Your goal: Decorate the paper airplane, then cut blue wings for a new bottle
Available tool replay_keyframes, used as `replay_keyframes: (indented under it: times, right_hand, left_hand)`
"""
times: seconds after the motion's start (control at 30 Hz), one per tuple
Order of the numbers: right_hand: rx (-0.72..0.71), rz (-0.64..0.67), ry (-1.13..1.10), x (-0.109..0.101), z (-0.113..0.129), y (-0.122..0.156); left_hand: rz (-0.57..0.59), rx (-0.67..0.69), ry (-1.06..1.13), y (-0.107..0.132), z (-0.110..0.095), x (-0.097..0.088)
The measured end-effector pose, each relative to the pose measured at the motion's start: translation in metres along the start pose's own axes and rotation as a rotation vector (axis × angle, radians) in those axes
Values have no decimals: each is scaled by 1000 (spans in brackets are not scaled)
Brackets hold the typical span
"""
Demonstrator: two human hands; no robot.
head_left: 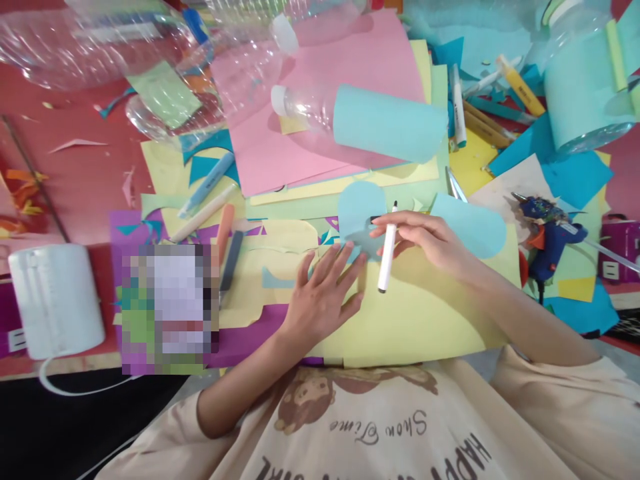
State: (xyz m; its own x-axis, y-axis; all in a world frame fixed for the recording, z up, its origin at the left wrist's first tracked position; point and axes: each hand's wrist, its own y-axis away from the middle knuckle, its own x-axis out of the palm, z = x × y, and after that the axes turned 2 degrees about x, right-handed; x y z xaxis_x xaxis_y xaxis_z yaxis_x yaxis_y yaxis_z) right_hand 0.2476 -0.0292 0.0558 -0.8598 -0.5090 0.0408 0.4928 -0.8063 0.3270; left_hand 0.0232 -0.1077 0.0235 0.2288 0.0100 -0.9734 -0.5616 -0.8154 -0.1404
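Observation:
My right hand [433, 240] holds a white marker [387, 257] between its fingers, with the dark tip pointing away from me. A small black piece, perhaps the cap, shows at the fingertips. Under that hand lies a light blue rounded paper cutout [361, 200]. My left hand [317, 300] rests flat, fingers spread, on the yellow paper [425, 313] by the cutout's lower edge. Another light blue cutout [475, 227] lies to the right of the right hand.
A bottle wrapped in light blue paper [390, 123] lies on pink sheets [320, 60]. Glue gun [550, 233] at right, wrapped jar [575, 87] at back right. Scissors [456, 185] lie behind the right hand. Markers [207, 183], clear bottles [235, 80] and a white box-shaped object [57, 300] occupy the left.

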Motion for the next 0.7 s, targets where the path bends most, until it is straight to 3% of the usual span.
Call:
replay_keyframes:
  times: [0.13, 0.33, 0.47, 0.53, 0.63, 0.7]
  right_hand:
    - [-13, 117, -184, 3, -8, -11]
    - [-139, -24, -142, 17, -22, -11]
    - [-211, -6, -41, 19, -27, -12]
    - [-288, -93, 51, 16, -26, -13]
    - [-419, -364, 130, 10, -18, -9]
    - [-392, -431, 126, 5, -10, -1]
  left_hand:
    - [5, 8, -5, 0, 0, 1]
    - [7, -10, 2, -1, -2, 0]
    - [28, -11, -10, -5, -3, -6]
    - [26, -3, -18, -7, -3, -9]
    - [26, 0, -1, -8, -4, -10]
    - [38, -9, 15, -8, -4, -10]
